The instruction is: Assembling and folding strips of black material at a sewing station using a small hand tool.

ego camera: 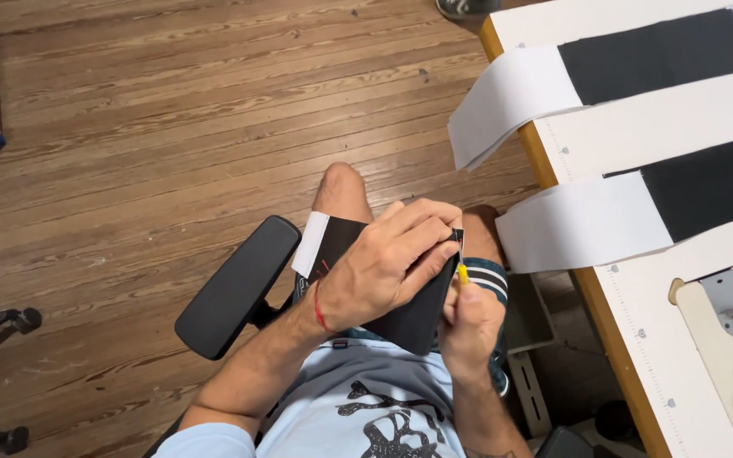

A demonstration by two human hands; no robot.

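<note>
My left hand (388, 267) lies over a folded piece of black and white fabric (341, 242) on my lap and pinches its upper right edge. A red cord circles that wrist. My right hand (468, 322) sits just below and to the right, closed around a small tool with a yellow handle (462, 273). The tool's thin metal tip points up into the fabric edge between my left fingers. Most of the tool is hidden inside my fist.
A black chair armrest (239, 284) juts out at my left. A white sewing table (680, 280) with a wooden edge stands at right, carrying two black and white fabric strips (638, 64) that hang over its edge. A sewing machine plate (731, 305) is at lower right. Wooden floor lies beyond.
</note>
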